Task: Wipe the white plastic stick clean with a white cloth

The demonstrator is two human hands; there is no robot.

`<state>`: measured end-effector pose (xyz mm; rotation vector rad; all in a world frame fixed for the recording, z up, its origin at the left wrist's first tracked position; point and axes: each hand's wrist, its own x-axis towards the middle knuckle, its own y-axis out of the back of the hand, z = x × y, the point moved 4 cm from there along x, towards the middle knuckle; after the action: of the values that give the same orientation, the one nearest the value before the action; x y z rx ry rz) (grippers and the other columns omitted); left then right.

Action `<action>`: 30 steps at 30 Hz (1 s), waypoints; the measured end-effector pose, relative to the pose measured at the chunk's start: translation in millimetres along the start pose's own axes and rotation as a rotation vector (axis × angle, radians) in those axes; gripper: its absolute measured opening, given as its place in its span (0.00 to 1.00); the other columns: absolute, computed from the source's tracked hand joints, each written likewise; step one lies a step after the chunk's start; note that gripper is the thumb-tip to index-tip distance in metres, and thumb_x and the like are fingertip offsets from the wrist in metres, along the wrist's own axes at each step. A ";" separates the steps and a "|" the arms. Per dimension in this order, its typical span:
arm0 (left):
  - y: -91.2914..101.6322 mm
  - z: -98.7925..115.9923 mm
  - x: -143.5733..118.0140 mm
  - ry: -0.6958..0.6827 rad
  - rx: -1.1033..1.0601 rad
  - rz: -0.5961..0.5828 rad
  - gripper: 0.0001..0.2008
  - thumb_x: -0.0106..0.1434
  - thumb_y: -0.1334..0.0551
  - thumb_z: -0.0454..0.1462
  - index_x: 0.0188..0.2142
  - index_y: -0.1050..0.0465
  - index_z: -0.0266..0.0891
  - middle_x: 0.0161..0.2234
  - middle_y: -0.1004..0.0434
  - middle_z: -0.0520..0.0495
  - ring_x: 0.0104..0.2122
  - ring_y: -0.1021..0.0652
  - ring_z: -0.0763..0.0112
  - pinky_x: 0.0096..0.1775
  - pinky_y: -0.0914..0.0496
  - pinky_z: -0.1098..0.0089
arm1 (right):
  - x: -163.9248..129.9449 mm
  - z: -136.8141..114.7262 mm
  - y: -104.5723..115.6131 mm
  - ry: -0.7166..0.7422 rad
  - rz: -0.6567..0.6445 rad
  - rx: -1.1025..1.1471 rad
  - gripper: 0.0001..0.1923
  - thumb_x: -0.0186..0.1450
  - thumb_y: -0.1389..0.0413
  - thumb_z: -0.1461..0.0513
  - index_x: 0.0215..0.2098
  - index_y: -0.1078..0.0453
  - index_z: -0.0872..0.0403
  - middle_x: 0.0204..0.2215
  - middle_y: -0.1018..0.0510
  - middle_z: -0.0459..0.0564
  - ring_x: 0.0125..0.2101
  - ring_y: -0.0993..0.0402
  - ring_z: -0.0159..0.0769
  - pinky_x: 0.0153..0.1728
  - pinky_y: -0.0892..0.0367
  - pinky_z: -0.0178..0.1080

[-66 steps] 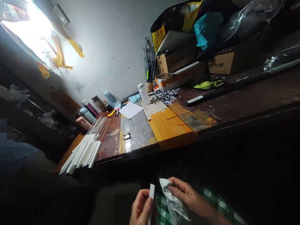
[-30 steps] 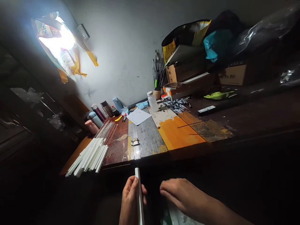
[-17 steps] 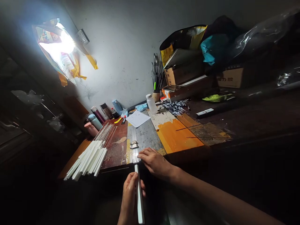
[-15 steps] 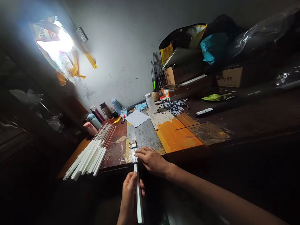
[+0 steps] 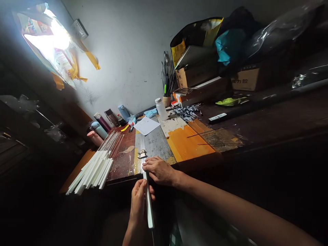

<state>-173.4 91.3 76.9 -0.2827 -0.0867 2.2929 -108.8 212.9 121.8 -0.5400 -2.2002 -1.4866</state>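
My left hand [image 5: 138,200] grips a long white flat stick [image 5: 148,205] near the workbench's front edge, its far end pointing at the steel ruler [image 5: 141,153] fixed along the bench. My right hand [image 5: 159,169] rests on the bench edge at the stick's far end, fingers curled over the ruler's near end, just short of a small metal clip [image 5: 141,154] on the ruler. Whether the right hand pinches the stick is hidden by the fingers.
A bundle of white sticks [image 5: 93,167] overhangs the bench edge at left. Further back are a sheet of paper [image 5: 146,125], a white bottle [image 5: 161,108], flasks [image 5: 98,126], a cup of rods [image 5: 166,78], cardboard boxes [image 5: 194,75] and an orange-painted patch [image 5: 187,145].
My right hand let go of the white cloth in my lap and reached forward onto the ruler's near end. The left hand has brought the stick up to the bench edge.
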 end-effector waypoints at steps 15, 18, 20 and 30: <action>23.9 0.4 -26.0 -0.220 0.223 0.052 0.22 0.51 0.32 0.51 0.37 0.27 0.37 0.23 0.27 0.51 0.24 0.29 0.72 0.29 0.36 0.72 | -62.2 -31.9 21.7 0.025 0.321 0.185 0.19 0.69 0.55 0.68 0.57 0.38 0.53 0.50 0.29 0.55 0.50 0.33 0.39 0.52 0.35 0.41; 32.6 -5.3 -50.5 -0.390 0.527 0.123 0.10 0.56 0.34 0.41 0.39 0.23 0.42 0.33 0.22 0.47 0.34 0.25 0.63 0.42 0.36 0.66 | -95.2 -45.4 12.3 -0.041 0.332 0.203 0.22 0.70 0.55 0.68 0.60 0.41 0.51 0.52 0.30 0.55 0.51 0.34 0.40 0.52 0.34 0.42; 27.3 -10.4 -67.3 -0.587 0.821 0.170 0.10 0.60 0.38 0.34 0.40 0.23 0.46 0.37 0.21 0.47 0.38 0.24 0.60 0.53 0.42 0.58 | -112.7 -51.0 0.9 -0.155 0.263 0.195 0.20 0.69 0.55 0.67 0.59 0.38 0.50 0.51 0.29 0.54 0.50 0.33 0.41 0.50 0.33 0.43; 5.1 -65.9 -115.8 -0.773 0.677 0.382 0.09 0.64 0.41 0.36 0.44 0.26 0.43 0.44 0.23 0.43 0.48 0.25 0.59 0.54 0.38 0.55 | -188.3 -66.4 -39.6 -0.690 -0.057 0.590 0.12 0.70 0.54 0.58 0.40 0.28 0.48 0.32 0.22 0.44 0.32 0.25 0.35 0.34 0.31 0.34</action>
<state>-86.6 0.4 32.4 1.0088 0.3770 2.5125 35.3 122.2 10.4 -0.8667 -3.0189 -0.6301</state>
